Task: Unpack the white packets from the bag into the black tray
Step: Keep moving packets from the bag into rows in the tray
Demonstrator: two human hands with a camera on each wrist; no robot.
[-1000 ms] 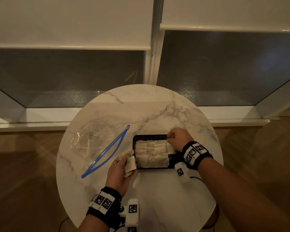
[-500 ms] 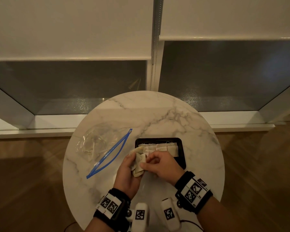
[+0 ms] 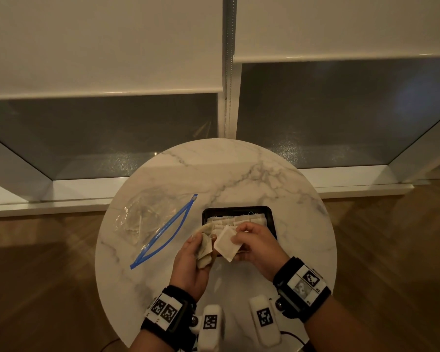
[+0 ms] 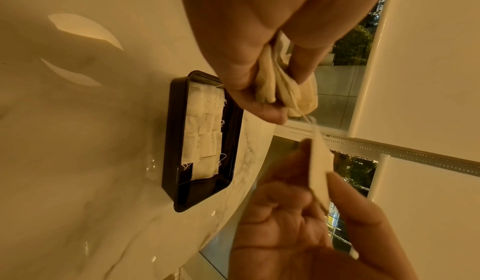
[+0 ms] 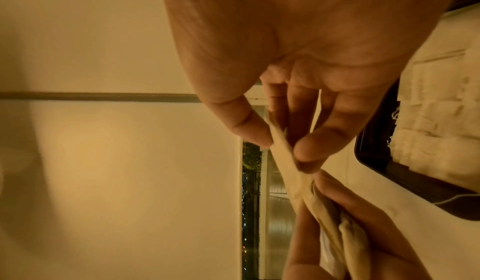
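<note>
My left hand grips a bunch of white packets just in front of the black tray; the same bunch shows in the left wrist view. My right hand pinches one flat white packet between thumb and fingers, close to the bunch, above the tray's near edge. In the right wrist view that packet is seen edge-on between thumb and fingertips. Several packets lie in rows in the tray. The clear bag with a blue zip lies open at the left.
A round marble table carries everything; its edge curves close around the tray and bag. Beyond it are a window sill, dark glass and lowered blinds. Wooden floor lies on both sides.
My right hand came back from the tray's far right corner to the bunch in my left hand and has drawn one packet out of it. The view tilted down slightly.
</note>
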